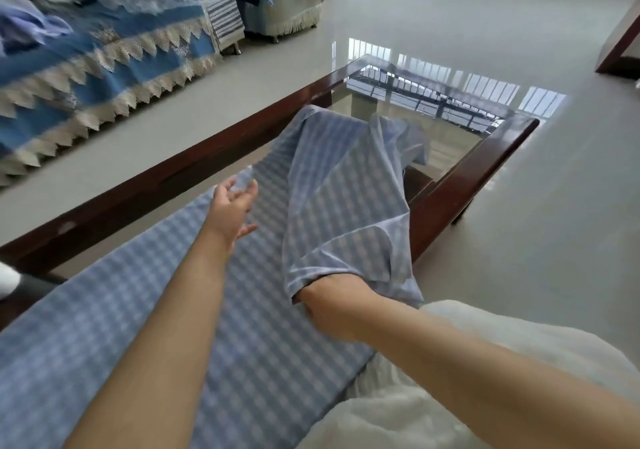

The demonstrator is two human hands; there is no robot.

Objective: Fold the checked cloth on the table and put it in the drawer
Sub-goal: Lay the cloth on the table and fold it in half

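Nearest the viewer, at the lower right of the frame, a pale fleecy fabric [450, 396] is lying against the near edge of the desk [460, 185]. Both forearms are reaching forward over it. The right hand [332, 310], at lower centre, is gripping a gathered end of the checked cloth [242, 310]; its fingers are buried in the folds, so only the back of the hand and the wrist are showing. The left hand [232, 206], at centre left, is hovering with its fingers spread apart and holding nothing, just beside the lifted part of the cloth.

The cloth itself is covering the near half of the desk, running from the lower left up to the centre, where a raised fold is draping back toward the glass top [433, 102] at upper centre.

Probable faults: the cloth is being held at one point only, so the lifted fold is likely to sag or twist and the edges are likely to meet unevenly. The smooth glass is offering little friction, and the flat part could slide off the edge at the lower left while the right hand is pulling. The left hand needs to catch the far edge before the fold collapses.

Containers: no drawer is showing anywhere in the frame, and no other container is identifiable. Farther off, at the upper left, a sofa [86, 68] with a blue lace-edged cover is standing on the tiled floor [519, 16].
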